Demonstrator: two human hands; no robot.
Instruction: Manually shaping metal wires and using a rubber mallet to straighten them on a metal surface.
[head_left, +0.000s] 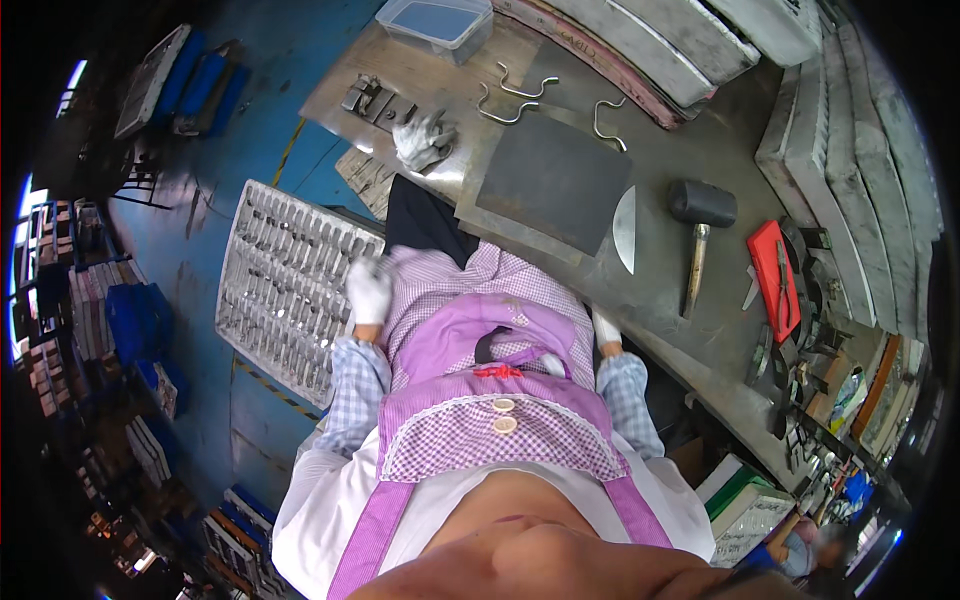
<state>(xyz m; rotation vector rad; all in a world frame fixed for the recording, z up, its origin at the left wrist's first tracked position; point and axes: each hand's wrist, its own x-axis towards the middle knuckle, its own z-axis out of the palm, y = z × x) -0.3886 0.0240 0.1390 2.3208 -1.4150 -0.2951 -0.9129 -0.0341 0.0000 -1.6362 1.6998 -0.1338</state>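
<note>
My left hand, in a white glove, hangs beside my apron at the right edge of a pale tray. Rows of small shiny metal pieces fill that tray. The fingers are blurred, so I cannot make out whether they hold anything. My right hand, gloved in white too, is low at the workbench edge, its fingers hidden. Before me on the bench lies a dark square plate. A half-moon metal piece sits at its right side. Farther right rests a black-headed mallet with a wooden handle.
Bent metal rods lie beyond the plate, near crumpled white gloves and a clear plastic box. Stacked grey-white trays line the bench's far right, behind a red holder. Blue floor stretches to my left.
</note>
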